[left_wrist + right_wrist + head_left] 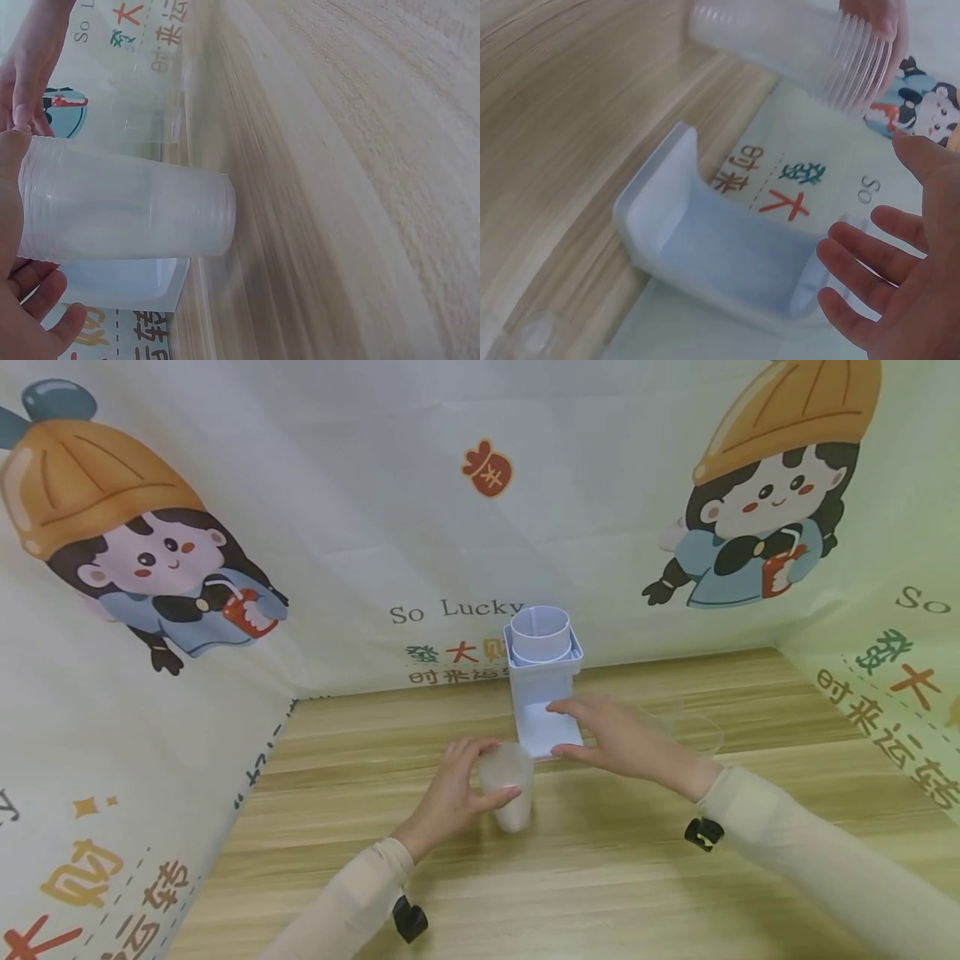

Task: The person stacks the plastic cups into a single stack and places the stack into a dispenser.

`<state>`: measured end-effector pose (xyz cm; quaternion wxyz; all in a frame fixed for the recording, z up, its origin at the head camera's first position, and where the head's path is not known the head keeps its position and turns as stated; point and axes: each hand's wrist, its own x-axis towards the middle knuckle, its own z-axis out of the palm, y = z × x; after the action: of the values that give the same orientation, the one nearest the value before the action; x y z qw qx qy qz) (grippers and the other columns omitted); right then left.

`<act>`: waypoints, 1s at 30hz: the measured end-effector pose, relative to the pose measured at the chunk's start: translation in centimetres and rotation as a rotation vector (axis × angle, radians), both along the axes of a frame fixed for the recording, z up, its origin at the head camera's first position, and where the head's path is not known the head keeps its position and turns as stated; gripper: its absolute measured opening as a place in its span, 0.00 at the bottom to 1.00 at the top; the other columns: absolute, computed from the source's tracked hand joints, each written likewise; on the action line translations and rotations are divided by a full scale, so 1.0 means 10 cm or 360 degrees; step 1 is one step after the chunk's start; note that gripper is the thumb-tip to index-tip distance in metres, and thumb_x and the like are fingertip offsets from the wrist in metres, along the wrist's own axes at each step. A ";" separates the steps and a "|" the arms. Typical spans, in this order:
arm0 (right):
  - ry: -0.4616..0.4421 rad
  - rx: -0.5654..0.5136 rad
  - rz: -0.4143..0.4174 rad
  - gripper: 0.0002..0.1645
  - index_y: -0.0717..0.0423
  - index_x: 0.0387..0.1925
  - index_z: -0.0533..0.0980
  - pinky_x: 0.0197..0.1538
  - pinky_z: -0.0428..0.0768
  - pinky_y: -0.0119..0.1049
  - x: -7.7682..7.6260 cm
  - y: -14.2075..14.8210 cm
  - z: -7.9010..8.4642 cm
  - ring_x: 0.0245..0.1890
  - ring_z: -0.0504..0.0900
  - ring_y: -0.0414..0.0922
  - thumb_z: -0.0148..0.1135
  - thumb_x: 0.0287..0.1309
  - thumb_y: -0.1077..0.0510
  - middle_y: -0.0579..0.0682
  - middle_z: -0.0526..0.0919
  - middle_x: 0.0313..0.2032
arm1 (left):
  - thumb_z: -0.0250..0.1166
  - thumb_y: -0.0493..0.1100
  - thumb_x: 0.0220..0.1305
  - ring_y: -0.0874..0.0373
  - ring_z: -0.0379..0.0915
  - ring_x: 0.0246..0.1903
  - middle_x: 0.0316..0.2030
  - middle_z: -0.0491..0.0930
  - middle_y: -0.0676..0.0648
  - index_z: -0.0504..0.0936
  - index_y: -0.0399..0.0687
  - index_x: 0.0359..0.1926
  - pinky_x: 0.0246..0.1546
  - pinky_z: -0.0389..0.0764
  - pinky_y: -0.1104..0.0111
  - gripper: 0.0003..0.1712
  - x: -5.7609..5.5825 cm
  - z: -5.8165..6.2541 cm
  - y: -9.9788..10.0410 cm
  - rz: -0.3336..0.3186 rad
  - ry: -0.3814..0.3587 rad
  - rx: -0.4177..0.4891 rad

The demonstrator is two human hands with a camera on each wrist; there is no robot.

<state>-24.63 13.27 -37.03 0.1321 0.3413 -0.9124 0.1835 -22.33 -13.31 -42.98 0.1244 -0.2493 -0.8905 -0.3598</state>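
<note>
My left hand (455, 789) grips a stack of clear plastic cups (127, 199) near the rims, thumb on one side and fingers on the other. Several nested rims show in the right wrist view. Behind the stack stands a white cup dispenser (543, 681) with a round tube on top and a flat base. My right hand (622, 739) is held in front of the dispenser, its fingers spread and holding nothing. In the right wrist view, the dispenser's hollow front (727, 247) lies just beyond those fingers (866, 255).
A clear round plastic item (697, 732), hard to make out, lies on the wooden table (600, 877) right of the dispenser. A printed cloth (360, 527) with cartoon figures and lettering hangs behind the table and along both sides.
</note>
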 end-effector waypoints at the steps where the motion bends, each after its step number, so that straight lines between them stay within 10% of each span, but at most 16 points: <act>1: -0.0012 -0.0005 -0.0015 0.36 0.57 0.62 0.73 0.62 0.78 0.54 -0.01 0.04 0.00 0.58 0.81 0.56 0.69 0.57 0.43 0.58 0.82 0.58 | 0.78 0.51 0.50 0.47 0.68 0.60 0.56 0.76 0.43 0.75 0.42 0.59 0.61 0.75 0.52 0.38 0.00 0.00 0.00 0.0003 0.0000 0.0004; 30: -0.0331 0.0140 -0.0588 0.47 0.67 0.69 0.61 0.63 0.69 0.68 -0.41 0.95 -0.11 0.62 0.70 0.72 0.63 0.61 0.41 0.73 0.69 0.65 | 0.79 0.50 0.49 0.48 0.69 0.60 0.56 0.77 0.44 0.76 0.44 0.58 0.61 0.75 0.53 0.37 0.03 -0.01 0.01 0.0021 -0.0094 0.0080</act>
<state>-28.70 22.82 -38.15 0.0535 0.1530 -0.9752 0.1504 -22.02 -13.24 -43.07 0.1066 -0.2295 -0.8860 -0.3885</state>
